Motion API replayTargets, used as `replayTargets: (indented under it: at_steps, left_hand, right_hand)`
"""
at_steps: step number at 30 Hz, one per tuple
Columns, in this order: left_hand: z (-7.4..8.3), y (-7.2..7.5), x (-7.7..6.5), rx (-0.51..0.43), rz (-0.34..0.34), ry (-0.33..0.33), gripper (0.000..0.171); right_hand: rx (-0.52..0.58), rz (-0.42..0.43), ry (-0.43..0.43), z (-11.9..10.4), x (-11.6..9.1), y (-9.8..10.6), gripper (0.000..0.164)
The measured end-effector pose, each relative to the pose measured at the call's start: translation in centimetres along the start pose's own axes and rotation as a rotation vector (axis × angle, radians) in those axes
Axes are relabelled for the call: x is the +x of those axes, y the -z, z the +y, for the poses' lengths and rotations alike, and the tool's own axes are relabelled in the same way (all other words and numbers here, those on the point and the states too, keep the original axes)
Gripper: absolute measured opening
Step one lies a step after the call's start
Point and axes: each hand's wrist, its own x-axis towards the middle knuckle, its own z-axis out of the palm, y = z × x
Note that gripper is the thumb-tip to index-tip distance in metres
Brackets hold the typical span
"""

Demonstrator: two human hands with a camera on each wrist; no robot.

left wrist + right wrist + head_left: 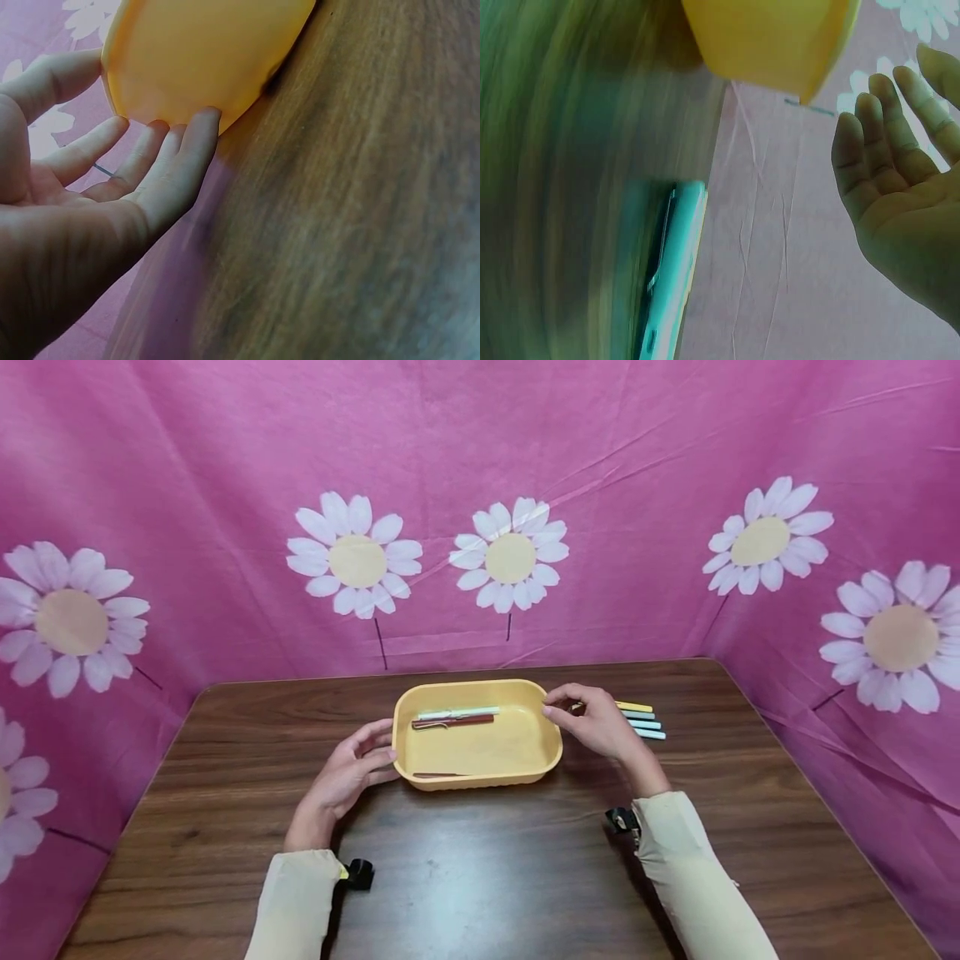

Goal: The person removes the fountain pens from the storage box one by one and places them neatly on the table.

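A yellow plastic tray (517, 756) stands on the table. Inside it lie a pale mint pen (480, 711) and a dark red pen (472, 720) with a metal clip, side by side. Along the near wall shows a thin dark red strip (438, 775), mostly hidden by the rim. My left hand (356, 768) has its fingertips against the tray's left end, fingers fairly straight, as the left wrist view shows. By the right rim is my right hand (592, 718), with nothing in it; in the right wrist view its fingers are extended and apart from the tray.
Right of the tray, partly behind my right hand, several pens lie in a row, a yellow pen (636, 706) farthest back and pale blue pens (647, 725) nearer. A pink flowered cloth (450, 443) hangs around the dark wooden table (450, 877).
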Motion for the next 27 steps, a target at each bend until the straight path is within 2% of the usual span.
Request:
replayTargets:
  at_steps: [12, 19, 22, 27]
  left_hand:
    - [0.0, 0.0, 0.0, 0.001, -0.001, -0.006, 0.062]
    - [0.0, 0.1, 0.1, 0.003, -0.004, -0.003, 0.061]
    - [-0.1, 0.1, 0.1, 0.008, -0.003, 0.000, 0.061]
    - [-0.1, 0.2, 0.1, 0.002, -0.008, -0.007, 0.061]
  right_hand:
    - [0.063, -0.187, 0.075, -2.0, 1.2, -4.1, 0.015]
    - [0.039, -0.298, 0.128, -2.3, 2.1, -6.2, 0.019]
    - [0.032, -0.330, 0.123, -2.4, 2.3, -6.9, 0.019]
    - [0.029, -0.404, 0.046, -2.5, 2.6, -7.9, 0.016]
